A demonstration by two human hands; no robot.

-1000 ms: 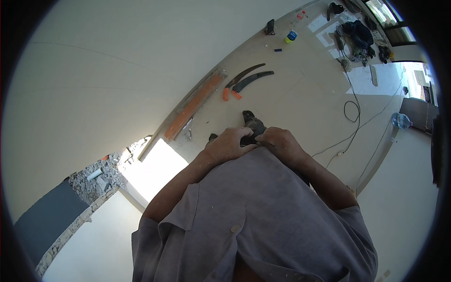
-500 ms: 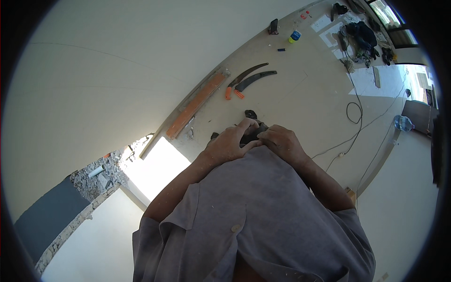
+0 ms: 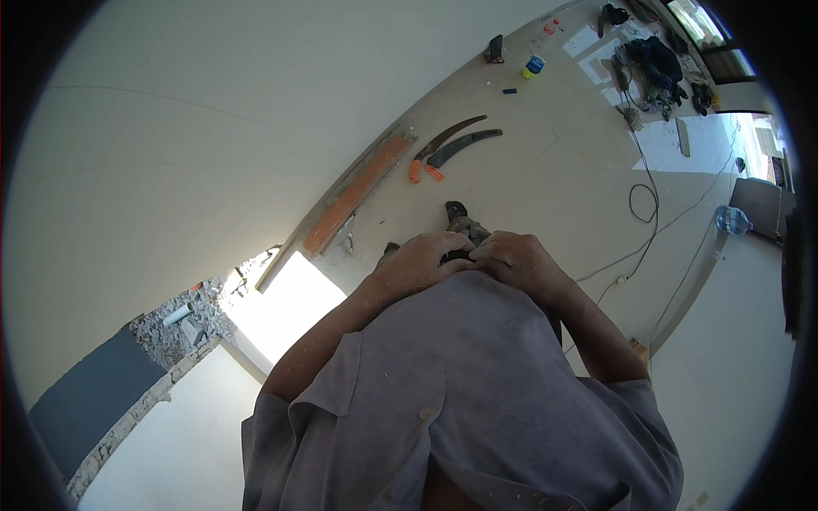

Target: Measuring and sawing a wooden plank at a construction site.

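My left hand point(image 3: 417, 262) and my right hand point(image 3: 516, 256) meet in front of my waist, at the hem of my grey shirt point(image 3: 477, 341). The fingers of both are curled inward and closed, with the tips almost touching. Between them a small patch of dark cloth shows; whatever the fingertips pinch is too small and too covered to make out. Beyond the hands, a dark shoe point(image 3: 456, 209) and part of a dark trouser leg stand on the floor.
Two curved pruning saws point(image 3: 464, 146) with orange handles lie on the floor ahead, beside a long orange-brown bar point(image 3: 356, 194) along the wall. A black cable point(image 3: 654, 200) loops at right, near a clear water jug point(image 3: 733, 221). Rubble point(image 3: 192, 317) lies at the left opening.
Both hands have drawn closer together and slightly down toward my waist. The gap of dark cloth between them has narrowed, and more of the shoe and trouser leg shows.
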